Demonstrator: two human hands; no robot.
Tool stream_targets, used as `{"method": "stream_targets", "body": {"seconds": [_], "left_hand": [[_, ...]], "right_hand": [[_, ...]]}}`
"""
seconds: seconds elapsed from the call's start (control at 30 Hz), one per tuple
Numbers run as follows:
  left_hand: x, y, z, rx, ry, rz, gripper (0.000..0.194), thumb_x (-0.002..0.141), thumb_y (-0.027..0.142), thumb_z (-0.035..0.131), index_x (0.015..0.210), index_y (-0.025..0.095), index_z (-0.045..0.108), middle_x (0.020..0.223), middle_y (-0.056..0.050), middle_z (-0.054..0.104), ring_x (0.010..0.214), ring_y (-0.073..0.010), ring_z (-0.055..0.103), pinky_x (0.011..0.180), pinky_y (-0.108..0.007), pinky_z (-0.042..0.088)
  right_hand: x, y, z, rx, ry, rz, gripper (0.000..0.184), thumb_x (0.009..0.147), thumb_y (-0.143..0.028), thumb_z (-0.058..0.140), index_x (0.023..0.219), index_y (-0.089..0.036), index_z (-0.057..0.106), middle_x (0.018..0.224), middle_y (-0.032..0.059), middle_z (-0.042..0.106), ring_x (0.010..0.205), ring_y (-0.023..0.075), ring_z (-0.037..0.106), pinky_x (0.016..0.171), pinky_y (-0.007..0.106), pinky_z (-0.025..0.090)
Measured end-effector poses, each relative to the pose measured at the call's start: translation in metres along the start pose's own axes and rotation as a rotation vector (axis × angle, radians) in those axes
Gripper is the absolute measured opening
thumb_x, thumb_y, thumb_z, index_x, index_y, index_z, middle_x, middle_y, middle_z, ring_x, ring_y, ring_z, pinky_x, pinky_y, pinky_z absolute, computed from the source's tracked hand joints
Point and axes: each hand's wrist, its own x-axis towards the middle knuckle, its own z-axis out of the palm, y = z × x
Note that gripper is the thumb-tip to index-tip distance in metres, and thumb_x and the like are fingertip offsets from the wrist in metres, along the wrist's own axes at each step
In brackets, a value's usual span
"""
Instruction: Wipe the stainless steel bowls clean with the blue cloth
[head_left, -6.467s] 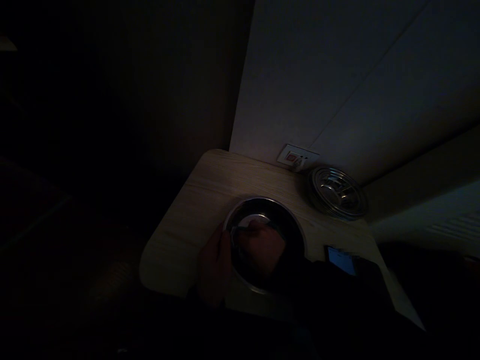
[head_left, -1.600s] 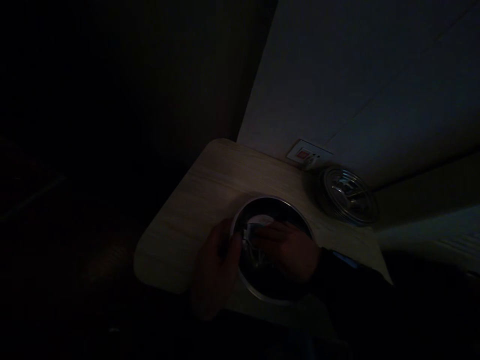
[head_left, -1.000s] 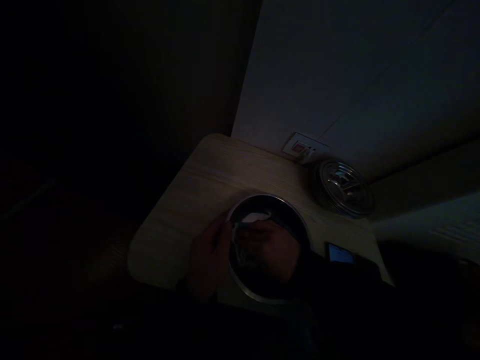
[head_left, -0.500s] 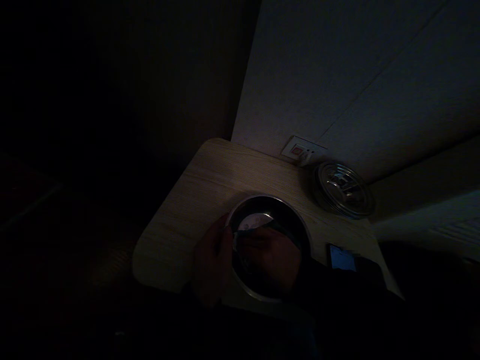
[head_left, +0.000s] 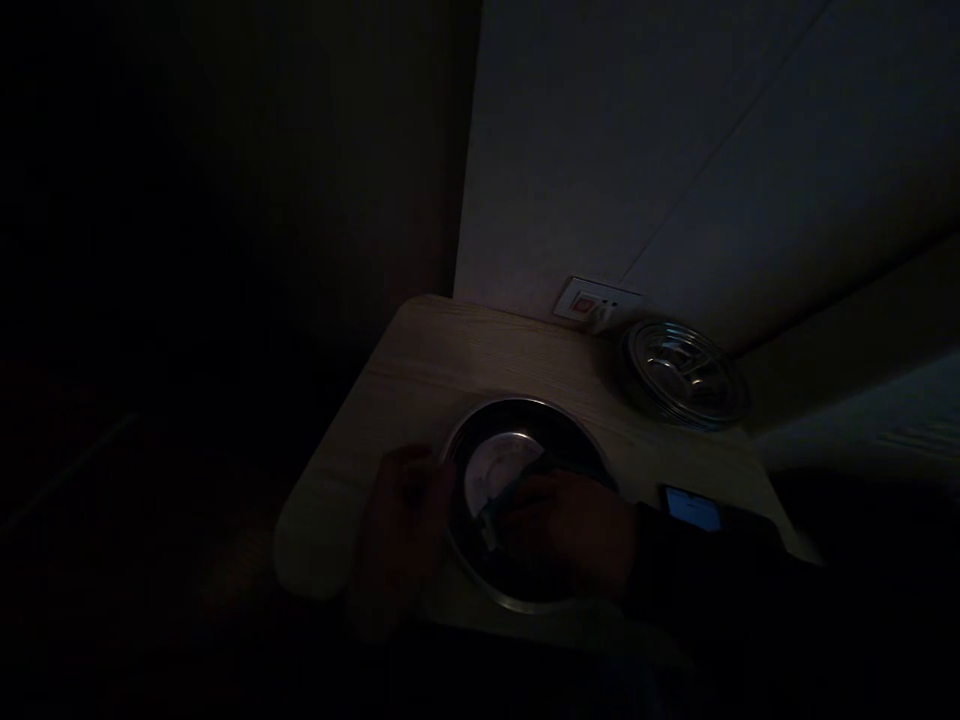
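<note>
The light is very dim. A round, shallow metal dish with a raised rim (head_left: pixel 517 402) lies on the wooden table. Inside it my right hand (head_left: pixel 562 525) presses down on a dark greenish cloth (head_left: pixel 491 525), its fingers closed over the cloth and partly lost in shadow. A pale, shiny patch of the dish's bottom shows beyond the cloth. My left hand (head_left: pixel 397 535) is just left of the rim, with thumb and fingers curved and a gap between them. I see nothing in it.
A stack of shiny metal compartment plates (head_left: pixel 682 375) stands at the back right against the wall. Beside it is a wall socket (head_left: pixel 596 303) with a plug. A phone (head_left: pixel 691 508) with a lit screen lies to the right. The table (head_left: pixel 427 340) has a rounded left edge.
My left hand has come away from the dish's rim, to the left. My right hand has shifted slightly right with the cloth, showing more of the dish's bottom. The view has tilted a little.
</note>
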Motion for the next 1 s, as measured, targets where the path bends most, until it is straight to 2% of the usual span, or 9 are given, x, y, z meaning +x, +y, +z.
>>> {"method": "stream_targets", "body": {"seconds": [0.1,0.23,0.3,0.4,0.53,0.63,0.7,0.83,1.0], "left_hand": [[0.021,0.004,0.005,0.022,-0.124,0.048,0.051,0.078,0.048,0.049,0.117,0.016,0.051,0.085,-0.008,0.069,0.072,-0.0197,0.066,0.061,-0.030,0.052],[0.015,-0.008,0.013,0.087,-0.046,0.182,0.046,0.083,0.041,0.041,0.121,0.017,0.052,0.117,-0.011,0.061,0.105,-0.0220,0.058,0.089,-0.035,0.045],[0.006,-0.015,0.014,0.079,-0.022,0.211,0.043,0.085,0.039,0.038,0.120,0.019,0.053,0.124,-0.009,0.057,0.114,-0.0202,0.052,0.095,-0.033,0.040],[-0.003,-0.019,0.011,0.084,-0.025,0.177,0.040,0.085,0.038,0.039,0.118,0.020,0.053,0.116,-0.007,0.062,0.106,-0.0192,0.057,0.089,-0.032,0.045],[0.001,-0.013,0.007,0.089,-0.059,0.138,0.034,0.081,0.035,0.046,0.110,0.019,0.055,0.095,-0.006,0.069,0.084,-0.0185,0.064,0.073,-0.029,0.050],[0.008,-0.010,0.010,0.065,-0.087,0.098,0.036,0.079,0.037,0.050,0.109,0.018,0.055,0.086,-0.005,0.070,0.073,-0.0182,0.065,0.063,-0.027,0.051],[0.011,-0.010,0.015,0.055,-0.081,0.100,0.041,0.080,0.040,0.047,0.114,0.018,0.053,0.093,-0.007,0.069,0.079,-0.0190,0.065,0.066,-0.029,0.052],[0.012,-0.014,0.023,0.073,-0.052,0.190,0.043,0.084,0.038,0.041,0.120,0.019,0.054,0.121,-0.007,0.060,0.109,-0.0194,0.056,0.091,-0.031,0.045],[0.008,-0.019,0.023,0.050,-0.055,0.231,0.041,0.085,0.036,0.040,0.119,0.020,0.056,0.121,-0.004,0.059,0.112,-0.0184,0.054,0.091,-0.028,0.045]], "right_hand": [[-0.003,0.000,-0.001,-0.014,-0.005,0.005,0.014,0.079,-0.017,0.055,0.087,-0.024,0.065,0.093,-0.0006,0.067,0.097,0.0177,0.053,0.075,0.031,0.038],[-0.010,-0.001,0.003,-0.081,0.083,0.115,0.017,0.084,-0.021,0.054,0.097,-0.023,0.064,0.102,0.0028,0.065,0.097,0.0201,0.055,0.076,0.033,0.042],[-0.013,-0.002,0.005,-0.129,0.114,0.138,0.019,0.085,-0.020,0.052,0.101,-0.021,0.063,0.107,0.0051,0.064,0.096,0.0214,0.056,0.076,0.034,0.044],[-0.013,-0.003,0.005,-0.145,0.138,0.137,0.021,0.086,-0.017,0.051,0.105,-0.018,0.062,0.110,0.0082,0.063,0.094,0.0206,0.058,0.077,0.033,0.046],[-0.011,-0.003,0.006,-0.156,0.233,0.118,0.024,0.089,-0.020,0.047,0.110,-0.019,0.058,0.109,0.0089,0.064,0.102,0.0212,0.056,0.089,0.040,0.041],[-0.012,-0.003,0.008,-0.152,0.188,0.127,0.023,0.088,-0.022,0.048,0.108,-0.020,0.059,0.110,0.0081,0.063,0.105,0.0220,0.054,0.085,0.038,0.044],[-0.014,-0.003,0.012,-0.159,0.142,0.137,0.022,0.087,-0.021,0.051,0.106,-0.021,0.060,0.111,0.0068,0.062,0.103,0.0218,0.054,0.079,0.035,0.047],[-0.016,-0.006,0.019,-0.200,0.114,0.159,0.020,0.087,-0.019,0.050,0.104,-0.021,0.060,0.112,0.0051,0.062,0.099,0.0215,0.054,0.076,0.035,0.048],[0.002,-0.007,0.013,-0.184,0.073,0.231,0.022,0.088,-0.018,0.046,0.106,-0.017,0.059,0.109,0.0060,0.063,0.096,0.0234,0.054,0.076,0.036,0.048]]}}
